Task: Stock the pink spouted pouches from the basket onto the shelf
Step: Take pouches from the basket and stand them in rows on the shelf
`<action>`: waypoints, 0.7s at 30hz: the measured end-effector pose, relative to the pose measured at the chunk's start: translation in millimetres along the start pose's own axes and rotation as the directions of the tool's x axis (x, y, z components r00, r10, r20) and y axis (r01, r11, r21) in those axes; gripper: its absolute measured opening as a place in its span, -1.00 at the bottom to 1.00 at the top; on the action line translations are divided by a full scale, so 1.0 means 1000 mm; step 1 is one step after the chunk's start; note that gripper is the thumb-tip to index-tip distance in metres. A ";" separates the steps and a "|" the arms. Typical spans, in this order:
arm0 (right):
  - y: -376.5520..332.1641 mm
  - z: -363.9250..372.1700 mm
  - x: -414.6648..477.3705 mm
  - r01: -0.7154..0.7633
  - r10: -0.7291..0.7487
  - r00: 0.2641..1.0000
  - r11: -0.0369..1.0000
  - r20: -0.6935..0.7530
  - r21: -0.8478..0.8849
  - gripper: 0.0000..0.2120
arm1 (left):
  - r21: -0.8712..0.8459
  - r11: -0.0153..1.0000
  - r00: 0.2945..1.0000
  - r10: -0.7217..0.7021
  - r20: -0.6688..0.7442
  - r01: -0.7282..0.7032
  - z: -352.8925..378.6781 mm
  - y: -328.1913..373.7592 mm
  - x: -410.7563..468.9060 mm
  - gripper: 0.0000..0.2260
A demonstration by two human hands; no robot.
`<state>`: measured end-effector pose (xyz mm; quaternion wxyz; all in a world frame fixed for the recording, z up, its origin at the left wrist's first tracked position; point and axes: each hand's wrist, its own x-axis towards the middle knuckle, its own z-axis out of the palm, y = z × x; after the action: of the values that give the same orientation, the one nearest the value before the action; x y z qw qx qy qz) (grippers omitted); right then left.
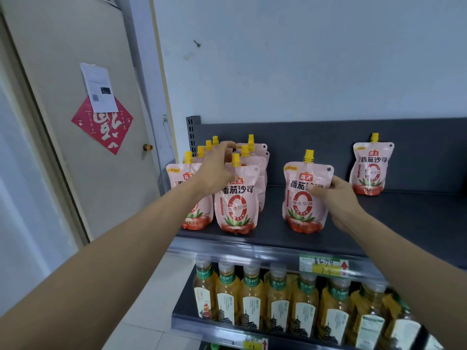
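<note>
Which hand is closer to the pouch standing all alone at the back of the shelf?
The right hand. It grips a pouch at the shelf front, left of the lone pouch. The left hand is much farther left, on the crowded pouch rows.

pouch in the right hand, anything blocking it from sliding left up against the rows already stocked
Nothing visible. The pink spouted pouch held by the right hand stands upright on the dark shelf, and only bare shelf lies between it and the nearest front pouch, which the left hand is steadying.
</note>
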<state>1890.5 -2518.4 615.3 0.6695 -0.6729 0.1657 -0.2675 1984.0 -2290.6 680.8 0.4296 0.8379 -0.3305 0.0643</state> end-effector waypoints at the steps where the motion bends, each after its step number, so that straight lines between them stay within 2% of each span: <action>1: 0.002 -0.002 0.001 -0.014 0.015 1.000 1.000 0.020 -0.007 -0.77 | -0.004 1.000 1.000 -0.001 -0.003 0.001 0.000 0.001 0.000 -0.36; 6: 0.005 -0.007 0.000 -0.056 0.065 0.990 0.996 0.122 -0.075 -0.67 | 0.000 0.998 0.990 0.056 -0.132 -0.056 -0.004 0.014 -0.004 -0.34; 11: 0.001 -0.010 0.005 -0.051 0.077 0.987 0.982 0.141 -0.180 -0.62 | -0.065 0.980 0.956 0.170 -0.239 -0.190 0.004 0.045 -0.005 -0.53; 14: -0.001 -0.011 0.017 -0.031 0.062 0.991 0.969 0.122 -0.247 -0.67 | -0.101 0.962 0.952 0.230 -0.200 -0.254 0.024 0.062 -0.008 -0.65; 17: 0.000 -0.012 0.034 -0.018 0.050 0.994 0.949 0.095 -0.314 -0.72 | -0.114 0.953 0.958 0.272 -0.087 -0.281 0.057 0.066 -0.009 -0.74; 21: 0.005 -0.015 0.069 0.003 0.013 0.999 0.934 0.043 -0.357 -0.75 | -0.157 0.975 0.987 0.161 0.024 -0.155 0.097 0.049 -0.003 -0.77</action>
<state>1937.6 -2570.4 619.7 0.5404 -0.7885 0.1984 -0.2163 1934.3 -2383.5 652.0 0.4806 0.7742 -0.4079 0.0571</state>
